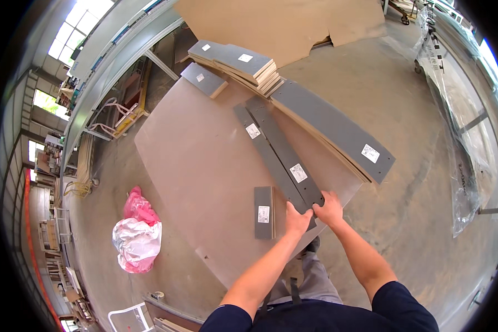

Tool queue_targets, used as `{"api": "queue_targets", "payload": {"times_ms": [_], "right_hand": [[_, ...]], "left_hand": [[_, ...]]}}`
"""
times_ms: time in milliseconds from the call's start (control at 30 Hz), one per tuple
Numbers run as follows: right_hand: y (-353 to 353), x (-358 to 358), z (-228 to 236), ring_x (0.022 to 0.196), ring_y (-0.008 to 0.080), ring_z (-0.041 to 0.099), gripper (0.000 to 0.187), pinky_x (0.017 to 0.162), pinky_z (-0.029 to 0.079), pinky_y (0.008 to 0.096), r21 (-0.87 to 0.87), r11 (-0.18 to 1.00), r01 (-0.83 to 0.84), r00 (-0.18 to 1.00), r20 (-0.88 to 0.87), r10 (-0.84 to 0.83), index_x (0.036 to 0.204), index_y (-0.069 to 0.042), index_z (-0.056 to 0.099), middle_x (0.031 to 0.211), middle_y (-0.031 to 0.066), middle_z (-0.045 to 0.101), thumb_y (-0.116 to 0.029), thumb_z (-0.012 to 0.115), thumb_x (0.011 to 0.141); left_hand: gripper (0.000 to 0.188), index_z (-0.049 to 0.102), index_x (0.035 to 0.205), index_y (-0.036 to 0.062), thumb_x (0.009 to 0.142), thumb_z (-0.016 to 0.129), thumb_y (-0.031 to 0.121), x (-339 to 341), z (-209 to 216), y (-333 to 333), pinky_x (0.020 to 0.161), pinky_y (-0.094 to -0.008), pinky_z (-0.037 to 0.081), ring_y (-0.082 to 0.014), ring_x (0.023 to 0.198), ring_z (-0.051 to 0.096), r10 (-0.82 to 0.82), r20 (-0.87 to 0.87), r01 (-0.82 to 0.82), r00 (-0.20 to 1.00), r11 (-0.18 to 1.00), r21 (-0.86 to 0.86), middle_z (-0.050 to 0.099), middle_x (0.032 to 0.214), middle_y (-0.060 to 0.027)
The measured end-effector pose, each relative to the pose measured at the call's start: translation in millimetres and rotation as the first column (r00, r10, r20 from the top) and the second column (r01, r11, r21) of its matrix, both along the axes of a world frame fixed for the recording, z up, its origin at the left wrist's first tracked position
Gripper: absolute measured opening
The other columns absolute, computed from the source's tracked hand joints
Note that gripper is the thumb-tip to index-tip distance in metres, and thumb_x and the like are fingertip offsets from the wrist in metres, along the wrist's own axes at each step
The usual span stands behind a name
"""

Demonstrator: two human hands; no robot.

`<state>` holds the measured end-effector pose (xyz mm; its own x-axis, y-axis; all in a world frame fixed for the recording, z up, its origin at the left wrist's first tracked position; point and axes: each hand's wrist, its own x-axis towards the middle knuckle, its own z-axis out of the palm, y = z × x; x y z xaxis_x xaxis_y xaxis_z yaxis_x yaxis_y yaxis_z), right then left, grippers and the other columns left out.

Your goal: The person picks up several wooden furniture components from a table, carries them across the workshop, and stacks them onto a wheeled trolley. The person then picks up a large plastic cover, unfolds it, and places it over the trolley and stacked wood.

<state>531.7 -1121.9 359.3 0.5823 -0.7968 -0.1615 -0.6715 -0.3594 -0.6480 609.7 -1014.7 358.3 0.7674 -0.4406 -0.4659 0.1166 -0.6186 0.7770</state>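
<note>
While pinching near ends of two long, narrow dark-grey boards (278, 146) between thumb and fingers of left hand (297, 218) and right hand (329, 208), holds both side by side over a broad pinkish-brown flat sheet (199, 166), just right of a short grey rectangular board (263, 212).

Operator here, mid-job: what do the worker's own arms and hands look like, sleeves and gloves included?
Both hands, left and right, are bare, with no gloves. The forearms are uncovered too, and no watch or wristband shows. The left sleeve and right sleeve are short, plain and dark navy. No cables show on either arm.
</note>
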Motion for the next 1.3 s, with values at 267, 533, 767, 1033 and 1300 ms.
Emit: {"api": "queue_targets", "payload": {"times_ms": [267, 533, 767, 1033, 1300], "right_hand": [[76.2, -96.8, 5.5, 0.087, 0.0314, 0.057, 0.036, 0.075, 0.046, 0.0391, 0.378, 0.925, 0.030, 0.979, -0.199, 0.049, 0.095, -0.004, 0.060, 0.089, 0.0152, 0.058, -0.027, 0.064, 0.069], [172.3, -141.3, -30.2, 0.074, 0.0162, 0.061, 0.053, 0.066, 0.049, 0.0314, 0.813, 0.539, 0.220, 0.905, 0.036, -0.424, 0.101, 0.007, 0.060, 0.086, 0.0127, 0.065, -0.041, 0.065, 0.079], [284.8, -155.3, 8.8, 0.066, 0.0124, 0.059, 0.039, 0.060, 0.049, 0.0275, 0.756, 0.505, 0.417, 0.791, -0.027, -0.612, 0.098, 0.003, 0.062, 0.080, 0.0075, 0.065, -0.033, 0.065, 0.083], [473.4, -250.7, 67.5, 0.075, 0.0312, 0.063, 0.048, 0.067, 0.048, 0.0393, 0.061, 0.393, 0.918, 0.393, -0.283, -0.875, 0.086, 0.003, 0.060, 0.078, 0.0189, 0.064, -0.043, 0.067, 0.074], [747.7, -265.6, 49.9, 0.083, 0.0360, 0.061, 0.053, 0.073, 0.046, 0.0437, -0.029, -0.213, 0.977, -0.200, -0.487, -0.850, 0.084, 0.000, 0.056, 0.086, 0.0216, 0.063, -0.050, 0.066, 0.071]], "left_hand": [[0.081, 0.032, 0.127, -0.0123, 0.067, 0.069, 0.027, -74.5, 5.2, 105.9, 0.093, -0.0356, 0.040, -0.0338, 0.107, 0.052, -0.112, -0.153, 0.099, 0.982, 0.991, -0.089, 0.052, 0.113, -0.0246], [0.055, 0.056, 0.104, -0.0043, 0.076, 0.071, 0.040, -108.5, 22.8, 179.1, 0.082, -0.0305, 0.045, -0.0190, 0.090, 0.059, 0.052, -0.690, -0.012, 0.722, 0.998, 0.063, 0.062, 0.100, -0.0105], [0.055, 0.058, 0.100, -0.0061, 0.074, 0.073, 0.041, -90.6, 25.8, 248.5, 0.078, -0.0323, 0.046, -0.0208, 0.086, 0.059, -0.249, -0.399, 0.102, 0.882, 0.930, -0.354, 0.064, 0.095, -0.0122], [0.047, 0.057, 0.101, -0.0032, 0.074, 0.072, 0.032, -66.3, 50.7, 333.1, 0.080, -0.0373, 0.046, -0.0297, 0.091, 0.061, -0.686, -0.091, 0.684, 0.721, 0.727, -0.062, 0.064, 0.095, -0.0174], [0.026, 0.054, 0.090, -0.0019, 0.077, 0.068, 0.016, -99.1, 46.7, 352.2, 0.057, -0.0359, 0.051, -0.0251, 0.063, 0.062, -0.708, -0.691, 0.881, 0.147, 0.411, -0.233, 0.062, 0.076, -0.0132]]}}
